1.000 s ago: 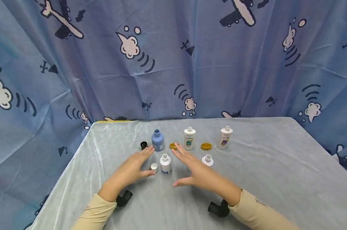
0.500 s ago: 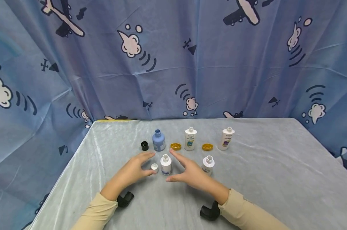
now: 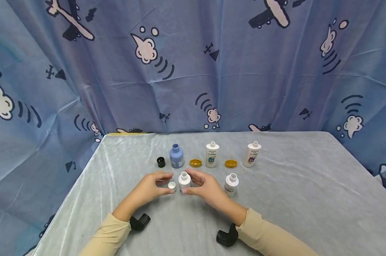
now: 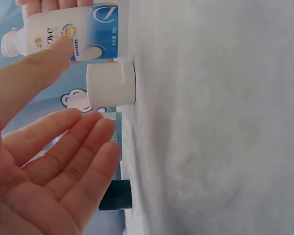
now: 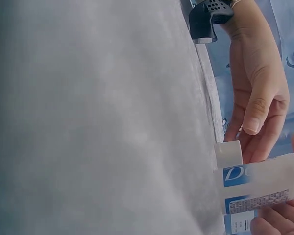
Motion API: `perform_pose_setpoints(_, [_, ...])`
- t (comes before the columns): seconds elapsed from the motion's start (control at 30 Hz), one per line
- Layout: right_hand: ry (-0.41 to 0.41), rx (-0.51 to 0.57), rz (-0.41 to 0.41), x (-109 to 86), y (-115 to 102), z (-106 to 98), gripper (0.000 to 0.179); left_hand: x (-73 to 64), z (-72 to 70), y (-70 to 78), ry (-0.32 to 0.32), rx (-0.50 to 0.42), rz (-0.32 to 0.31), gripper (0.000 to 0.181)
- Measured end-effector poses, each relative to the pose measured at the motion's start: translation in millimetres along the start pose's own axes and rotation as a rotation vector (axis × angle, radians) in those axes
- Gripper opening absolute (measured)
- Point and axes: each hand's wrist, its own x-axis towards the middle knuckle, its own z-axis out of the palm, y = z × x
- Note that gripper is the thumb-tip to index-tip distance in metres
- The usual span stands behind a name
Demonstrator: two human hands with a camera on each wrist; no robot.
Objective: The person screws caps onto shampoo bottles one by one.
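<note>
In the head view a small white bottle (image 3: 184, 182) without its cap stands upright at the middle of the table. My right hand (image 3: 209, 188) has its thumb and fingers round the bottle's side; the left wrist view shows blue on the bottle's label (image 4: 104, 34). Just left of the bottle sits a white cap (image 3: 172, 186), its hollow side up. My left hand (image 3: 151, 186) is spread beside this cap, thumb on one side and fingers on the other. In the left wrist view a gap shows between the fingers (image 4: 100, 132) and the cap (image 4: 110, 84).
Behind stand a blue bottle (image 3: 176, 156), a white bottle (image 3: 211, 155) and another white bottle (image 3: 252, 154), all uncapped. A black cap (image 3: 161, 162) and two amber caps (image 3: 195, 163) lie among them. To the right is a small white bottle (image 3: 231, 185). A patterned curtain (image 3: 193, 71) hangs behind.
My right hand has moved left and its thumb and fingers have come in round the small white bottle. The left hand has drawn slightly nearer and lower, by the white cap.
</note>
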Motion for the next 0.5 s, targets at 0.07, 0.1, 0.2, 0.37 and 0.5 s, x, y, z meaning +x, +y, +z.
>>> perform_pose_setpoints(0.07, [-0.012,0.018,-0.003,1.4,1.4,0.8,0.068,0.2,-0.1,-1.6,-0.014,-0.063,-0.056,0.05])
perform_pose_setpoints(0.1, [-0.017,0.03,-0.007,1.9,1.9,1.0,0.068,0.4,-0.1,-1.9,-0.018,-0.085,-0.085,0.049])
perform_pose_setpoints(0.2, [-0.016,0.058,-0.002,3.0,3.8,0.6,0.066,2.2,0.7,-4.0,-0.034,-0.134,-0.126,0.048])
perform_pose_setpoints(0.37, [0.007,0.072,0.013,5.2,5.2,0.3,0.064,4.2,1.3,-8.4,-0.068,-0.229,-0.135,0.048])
perform_pose_setpoints(0.5, [-0.003,0.074,0.008,6.9,6.7,1.7,0.063,3.3,1.4,-13.7,-0.084,-0.279,-0.131,0.047])
